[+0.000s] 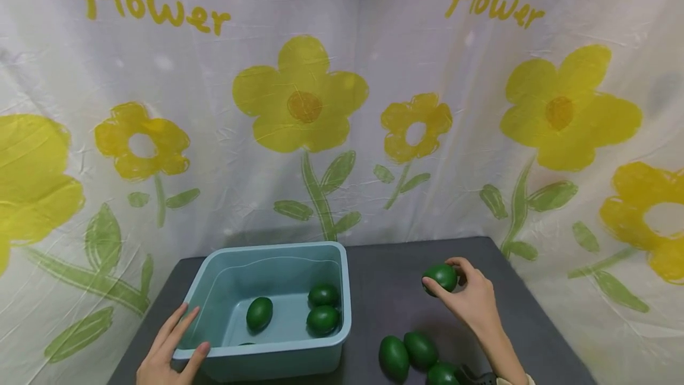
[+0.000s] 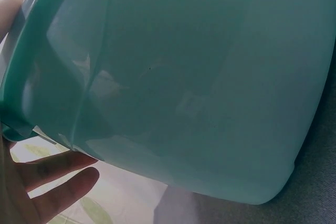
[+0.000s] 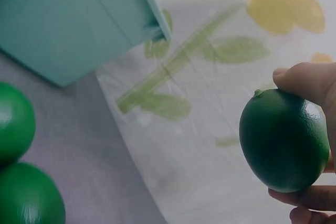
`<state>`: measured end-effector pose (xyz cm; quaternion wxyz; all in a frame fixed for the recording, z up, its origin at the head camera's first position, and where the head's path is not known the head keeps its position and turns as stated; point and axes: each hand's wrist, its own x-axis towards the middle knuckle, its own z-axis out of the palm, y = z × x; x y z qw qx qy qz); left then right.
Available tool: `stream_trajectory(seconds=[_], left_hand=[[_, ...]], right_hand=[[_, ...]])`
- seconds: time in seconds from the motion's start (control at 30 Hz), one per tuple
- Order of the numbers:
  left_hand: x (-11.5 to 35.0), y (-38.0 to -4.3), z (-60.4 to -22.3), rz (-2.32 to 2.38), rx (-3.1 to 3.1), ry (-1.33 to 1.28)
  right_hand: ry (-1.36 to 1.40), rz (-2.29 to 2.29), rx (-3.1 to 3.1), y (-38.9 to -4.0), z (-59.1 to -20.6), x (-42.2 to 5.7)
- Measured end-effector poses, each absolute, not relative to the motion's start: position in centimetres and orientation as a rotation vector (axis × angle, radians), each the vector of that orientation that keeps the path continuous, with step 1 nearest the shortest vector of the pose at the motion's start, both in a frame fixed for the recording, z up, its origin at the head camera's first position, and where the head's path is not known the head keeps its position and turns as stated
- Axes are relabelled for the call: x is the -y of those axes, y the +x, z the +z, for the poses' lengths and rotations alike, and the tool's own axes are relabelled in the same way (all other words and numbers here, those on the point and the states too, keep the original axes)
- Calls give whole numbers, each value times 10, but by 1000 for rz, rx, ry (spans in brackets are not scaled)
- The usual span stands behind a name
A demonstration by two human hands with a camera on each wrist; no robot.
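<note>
Pinching a green fruit [image 1: 441,278] with our right hand [image 1: 474,299], we hold it right of the bin [image 1: 269,365], long axis unclear. Our left hand [image 1: 168,356], fingers spread, touches the bin's near-left corner. Loose fruits [image 1: 421,350] lie right of it, nearer our right hand.

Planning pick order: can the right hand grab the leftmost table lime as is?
Probably not: the right hand holds another lime. With that set down, the way looks free: nothing covers the leftmost table lime from above.
</note>
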<state>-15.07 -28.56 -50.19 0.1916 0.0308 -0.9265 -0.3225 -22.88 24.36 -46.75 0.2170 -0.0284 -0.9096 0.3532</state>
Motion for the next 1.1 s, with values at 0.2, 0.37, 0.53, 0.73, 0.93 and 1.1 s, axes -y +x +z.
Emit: stream_trajectory(seconds=[0.2,0.37,0.53,0.73,0.93,1.1], left_hand=[[285,-151,-503,-908,2593,87],[284,-154,-503,-877,2543,86],[285,-157,-505,-843,2493,79],[285,-154,-503,-876,2558,87],[285,-150,-500,-907,2640,89],[285,-149,-500,-896,2631,83]], right_hand=[[-10,1023,2491,-234,-462,-224],[48,1068,2463,-239,-460,-207],[104,1127,2442,-244,-457,-187],[177,1145,2429,-251,-451,-162],[240,1173,2431,-258,-448,-137],[303,1214,2440,-263,-446,-120]])
